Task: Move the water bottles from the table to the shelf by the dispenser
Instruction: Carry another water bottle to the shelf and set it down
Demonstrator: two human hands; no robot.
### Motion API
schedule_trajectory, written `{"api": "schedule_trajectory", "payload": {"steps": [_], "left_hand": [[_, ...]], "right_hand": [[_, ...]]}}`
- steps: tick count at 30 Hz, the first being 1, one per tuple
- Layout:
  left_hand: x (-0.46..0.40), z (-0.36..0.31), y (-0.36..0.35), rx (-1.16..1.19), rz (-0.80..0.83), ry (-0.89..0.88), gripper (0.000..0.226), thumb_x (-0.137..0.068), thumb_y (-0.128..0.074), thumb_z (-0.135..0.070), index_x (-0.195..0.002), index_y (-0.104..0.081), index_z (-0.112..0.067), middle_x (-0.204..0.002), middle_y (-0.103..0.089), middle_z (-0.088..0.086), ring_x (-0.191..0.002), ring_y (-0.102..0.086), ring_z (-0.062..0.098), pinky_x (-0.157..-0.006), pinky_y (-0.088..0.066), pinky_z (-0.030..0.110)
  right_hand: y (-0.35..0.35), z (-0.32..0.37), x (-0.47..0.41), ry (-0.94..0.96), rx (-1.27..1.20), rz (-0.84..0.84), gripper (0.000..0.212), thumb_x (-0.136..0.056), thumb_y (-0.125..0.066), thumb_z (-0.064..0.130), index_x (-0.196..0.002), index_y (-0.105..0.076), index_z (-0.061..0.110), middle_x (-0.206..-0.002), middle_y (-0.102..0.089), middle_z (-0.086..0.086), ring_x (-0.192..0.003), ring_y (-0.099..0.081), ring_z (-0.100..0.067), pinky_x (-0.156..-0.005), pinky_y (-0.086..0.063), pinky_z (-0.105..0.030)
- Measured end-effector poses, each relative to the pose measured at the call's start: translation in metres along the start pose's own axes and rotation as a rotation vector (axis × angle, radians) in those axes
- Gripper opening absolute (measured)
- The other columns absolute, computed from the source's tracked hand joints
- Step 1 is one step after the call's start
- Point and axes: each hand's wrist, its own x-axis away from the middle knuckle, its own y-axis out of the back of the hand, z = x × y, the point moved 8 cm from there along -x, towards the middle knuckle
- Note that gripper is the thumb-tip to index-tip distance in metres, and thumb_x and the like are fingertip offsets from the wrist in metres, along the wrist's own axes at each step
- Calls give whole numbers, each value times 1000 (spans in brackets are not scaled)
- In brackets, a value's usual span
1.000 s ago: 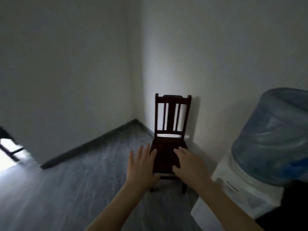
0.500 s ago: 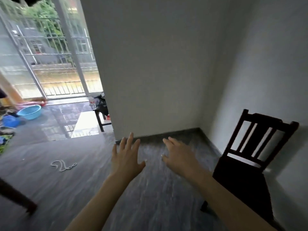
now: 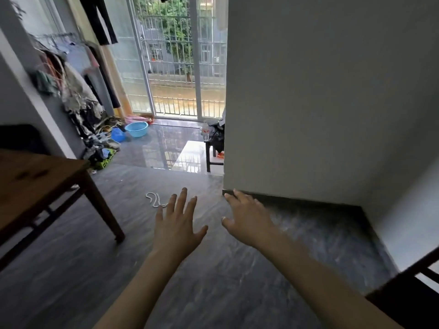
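Observation:
Both my hands are held out in front of me over the grey floor, holding nothing. My left hand [image 3: 177, 224] has its fingers spread straight. Just to its right, my right hand [image 3: 247, 217] is palm down with relaxed fingers. A brown wooden table [image 3: 35, 184] stands at the left; the part of its top that shows is bare. A clear water bottle with a red label [image 3: 205, 132] stands far off on a small dark stool [image 3: 211, 153] near the balcony door. The dispenser and the shelf are out of view.
A grey wall corner [image 3: 225, 138] juts out ahead on the right. A dark chair [image 3: 408, 295] fills the lower right corner. A white cord [image 3: 154, 200] lies on the floor. Hanging clothes [image 3: 71, 74], a blue basin [image 3: 136, 128] and clutter line the left wall.
My view has swung left, away from the dispenser and the chair, toward the balcony door and the wooden table. Both hands stay held out, holding nothing.

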Motion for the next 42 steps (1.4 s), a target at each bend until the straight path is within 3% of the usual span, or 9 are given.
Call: {"api": "schedule_trajectory", "payload": {"steps": [21, 28, 42], "left_hand": [[-78, -23, -12, 14, 28, 168, 80, -98, -39, -68, -163, -10, -31, -173, 12, -1, -160, -5, 26, -124, -17, 53], [-135, 16, -14, 28, 38, 224, 80, -98, -43, -67, -162, -13, -29, -174, 8, 0, -159, -8, 28, -124, -18, 54], [-323, 159, -2, 38, 17, 288, 75, -98, -45, -62, -160, -21, -27, -174, -1, 3, -158, -13, 29, -124, -16, 55]], "right_hand": [[11, -45, -102, 197, -48, 55, 71, -93, -53, 47, -155, -23, 26, -164, -20, -5, -149, -24, -25, -118, -25, -44], [1, -26, -172, 253, -34, 85, 72, -93, -56, 43, -154, -23, 25, -165, -17, -5, -149, -21, -26, -117, -24, -46], [-5, 53, -396, 318, -21, 108, 71, -92, -57, 43, -153, -27, 24, -164, -20, -5, -147, -25, -25, -113, -32, -43]]}}
